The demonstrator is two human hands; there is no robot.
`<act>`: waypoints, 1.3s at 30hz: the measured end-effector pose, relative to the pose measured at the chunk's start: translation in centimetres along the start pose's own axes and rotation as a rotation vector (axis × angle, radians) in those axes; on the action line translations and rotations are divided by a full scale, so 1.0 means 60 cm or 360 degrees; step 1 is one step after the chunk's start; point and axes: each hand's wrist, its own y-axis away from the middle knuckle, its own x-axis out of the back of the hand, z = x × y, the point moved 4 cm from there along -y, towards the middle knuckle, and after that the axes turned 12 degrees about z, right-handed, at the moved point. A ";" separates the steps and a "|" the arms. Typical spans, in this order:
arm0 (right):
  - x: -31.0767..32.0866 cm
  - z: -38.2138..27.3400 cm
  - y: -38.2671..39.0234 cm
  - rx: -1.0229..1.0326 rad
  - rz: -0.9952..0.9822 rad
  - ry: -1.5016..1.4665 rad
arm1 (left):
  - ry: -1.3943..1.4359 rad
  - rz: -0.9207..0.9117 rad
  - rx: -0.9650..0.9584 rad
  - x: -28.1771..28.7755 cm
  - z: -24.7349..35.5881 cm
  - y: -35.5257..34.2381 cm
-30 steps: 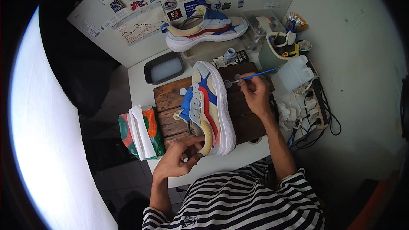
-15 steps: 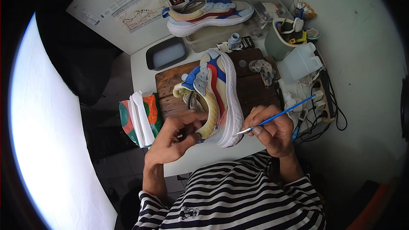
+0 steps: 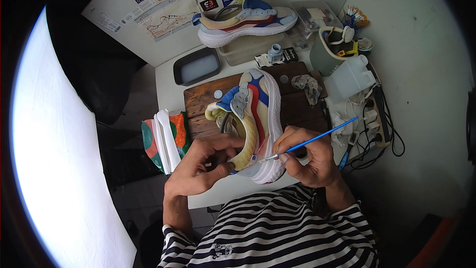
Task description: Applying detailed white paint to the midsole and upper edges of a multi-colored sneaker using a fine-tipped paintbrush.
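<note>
A sneaker [image 3: 257,114] with cream, blue, red and grey panels and a thick white sole lies tilted over a dark wooden board, its heel towards me. My left hand [image 3: 202,165] grips its padded heel collar, the fingers partly inside the opening. In my right hand [image 3: 310,158] is a thin blue paintbrush [image 3: 317,139], pinched between thumb and fingers. The brush tip meets the shoe's side near the heel, around the upper edge of the sole; whether it touches cannot be made out exactly. Another matching sneaker [image 3: 248,22] rests on a clear plastic box at the back.
Behind the wooden board [image 3: 198,94] are a dark tray of liquid [image 3: 197,67] and a small paint bottle [image 3: 274,53]. A crumpled rag [image 3: 307,88] lies at right, near a translucent jug [image 3: 349,79], a tool bucket [image 3: 325,59] and a power strip [image 3: 379,124]. A wipes pack [image 3: 179,126] sits left.
The brush tip has moved left and slightly inward, from the sole's outer edge to the shoe's side near the heel. The shoe sits a little lower in view.
</note>
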 end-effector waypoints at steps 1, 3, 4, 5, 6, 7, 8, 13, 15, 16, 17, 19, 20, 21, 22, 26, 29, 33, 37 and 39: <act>0.000 0.002 0.000 0.0018 0.0028 -0.0006 | 0.0001 0.0004 0.0001 0.001 -0.001 0.000; -0.002 0.001 -0.004 0.0025 0.0015 0.0009 | -0.0018 -0.0026 0.0010 0.003 -0.005 0.001; -0.002 0.000 -0.004 0.0032 0.0007 0.0028 | -0.0017 -0.0026 0.0011 0.004 -0.003 0.001; -0.003 -0.001 -0.005 0.0030 0.0006 0.0028 | -0.0036 -0.0031 0.0020 0.004 -0.001 0.001; -0.004 -0.001 -0.004 0.0013 -0.0013 0.0034 | -0.0056 -0.0036 0.0030 0.004 0.001 0.002; -0.005 0.000 -0.004 -0.0003 -0.0032 0.0043 | -0.0054 -0.0038 0.0030 0.004 0.003 0.002; -0.004 0.001 -0.004 -0.0004 -0.0031 0.0044 | -0.0049 -0.0041 0.0033 0.003 0.005 0.001; 0.001 0.012 -0.002 -0.0088 -0.0002 0.0087 | -0.0041 -0.0042 0.0038 0.000 0.006 0.001; 0.003 0.014 -0.001 -0.0079 0.0010 0.0061 | -0.0050 -0.0051 -0.0011 -0.001 0.007 0.000; 0.003 0.014 -0.002 -0.0068 0.0021 0.0034 | -0.0051 -0.0049 -0.0010 0.000 0.006 0.000; 0.001 0.010 -0.002 -0.0068 0.0019 0.0032 | -0.0072 -0.0065 -0.0010 0.001 0.006 0.000; -0.008 -0.003 0.000 -0.0015 -0.0032 0.0042 | -0.0096 -0.0079 -0.0011 0.001 0.004 0.000; -0.011 -0.003 -0.001 -0.0012 -0.0034 0.0039 | -0.0095 -0.0060 -0.0015 0.001 0.004 0.001; -0.014 -0.004 -0.001 0.0026 -0.0053 0.0030 | -0.0095 -0.0042 -0.0019 0.002 0.004 0.002; -0.015 -0.006 -0.001 0.0062 -0.0068 0.0027 | -0.0093 -0.0044 -0.0020 0.002 0.003 0.002; -0.006 0.002 -0.004 -0.0022 -0.0066 0.0142 | -0.0075 -0.0049 0.0009 0.002 0.006 0.001; -0.001 0.007 -0.007 0.0018 -0.0007 0.0176 | -0.0080 -0.0054 0.0010 0.003 0.007 0.001; -0.008 -0.003 -0.001 0.0020 -0.0050 0.0090 | -0.0105 -0.0074 -0.0005 0.001 0.005 0.000; -0.019 -0.014 -0.003 0.0071 -0.0158 0.0104 | -0.0089 -0.0054 -0.0006 0.002 0.003 0.001; -0.015 -0.015 -0.004 0.0029 -0.0143 0.0153 | -0.0117 -0.0071 -0.0019 0.003 0.004 0.001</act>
